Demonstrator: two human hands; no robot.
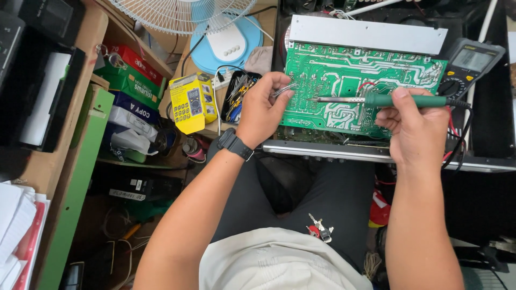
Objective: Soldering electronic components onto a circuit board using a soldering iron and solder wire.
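One green circuit board [344, 91] sits solder-side up in an open black chassis [376, 153] right ahead of you, above your knees. Its long axis runs L-R across your view; a bare metal strip [365, 33] caps its far edge.

Your R hand [414, 129] is closed around the green grip of a soldering iron [376, 100]. The iron lies nearly level, parallel to the board's long axis, tip pointing L and resting on or just over the traces near board centre; can't tell if it's touching. Your L hand [263, 107] comes in from the board's L edge, fingers pinched narrow on a thin silvery tool [284, 90], prob. tweezers or a bit of solder wire, can't tell which. That tool's end is at the L margin of the board, near the iron tip but apart from it. So both hands meet over the L half of the board, w/ the iron tip nearer the centre. A black watch [235, 144] is on your L wrist.

Outward: a dark multimeter [467, 67] lies just R of the board, its leads trailing past your R hand. To the L is a black tray of small tools [239, 94], then a yellow boxed meter [191, 102]. A white-and-blue fan [215, 27] stands behind. Keys [321, 226] rest on your lap. Far L, shelves w/ cartons and paper stacks.
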